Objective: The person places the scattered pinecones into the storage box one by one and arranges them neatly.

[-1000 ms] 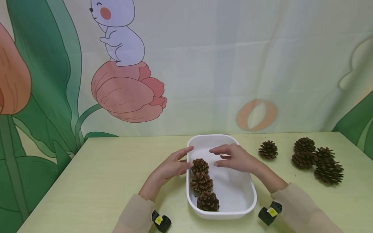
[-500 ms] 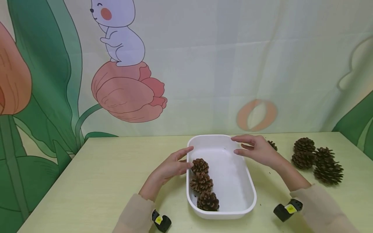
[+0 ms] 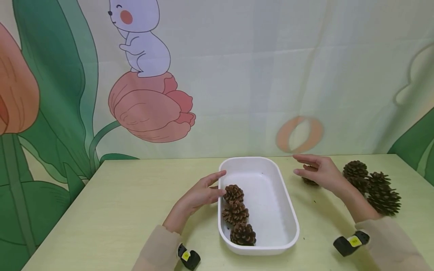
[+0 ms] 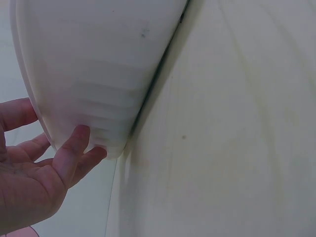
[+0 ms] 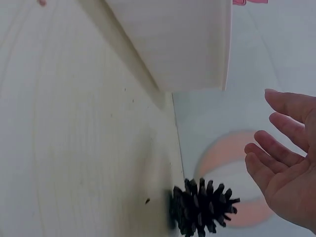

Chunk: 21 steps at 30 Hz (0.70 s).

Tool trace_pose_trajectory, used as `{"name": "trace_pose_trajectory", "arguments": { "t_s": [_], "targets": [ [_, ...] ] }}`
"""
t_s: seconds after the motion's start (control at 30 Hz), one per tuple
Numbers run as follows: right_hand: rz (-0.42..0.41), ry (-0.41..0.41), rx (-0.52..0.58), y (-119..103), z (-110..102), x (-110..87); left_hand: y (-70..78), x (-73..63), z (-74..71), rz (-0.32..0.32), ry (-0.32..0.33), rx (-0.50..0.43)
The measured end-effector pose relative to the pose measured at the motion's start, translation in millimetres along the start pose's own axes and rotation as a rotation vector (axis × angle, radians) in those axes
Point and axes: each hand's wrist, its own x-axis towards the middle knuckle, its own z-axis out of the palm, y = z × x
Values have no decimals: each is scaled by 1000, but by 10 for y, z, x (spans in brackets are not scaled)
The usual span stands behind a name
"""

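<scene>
A white tray (image 3: 285, 210) stands mid-table with several pine cones (image 3: 235, 212) lined along its left side, at most three. At the tray's left rim my left hand (image 3: 200, 194) holds on, thumb and a finger over the edge; in the left wrist view other fingers (image 4: 74, 148) lie against the outer wall. My right hand (image 3: 323, 173) hovers to the right of the tray, fingers loosely extended with nothing held. Just beneath and behind it sits a single pine cone (image 3: 309, 181), partly hidden in the head view. The right wrist view shows that pine cone (image 5: 202, 207) apart from the fingers.
Beyond my right hand, several more pine cones (image 3: 383, 194) cluster on the right side of the pale yellow table (image 3: 135, 210). A printed cloth backdrop (image 3: 230, 94) hangs along the table's far edge. Small dark crumbs lie right of the tray.
My right hand has moved from above the tray rightward, past its rim, to the lone pine cone. The left hand stays on the tray's rim.
</scene>
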Motion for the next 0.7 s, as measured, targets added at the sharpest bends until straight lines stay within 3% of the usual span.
{"name": "trace_pose_trajectory", "arguments": {
  "t_s": [0.57,0.7],
  "targets": [
    [87,146,-50,228,-193,-82,-9,0,-7,-5,-1,5],
    [119,124,-50,270,-201,-71,-6,-9,-7,-5,-4,7]
  ]
}}
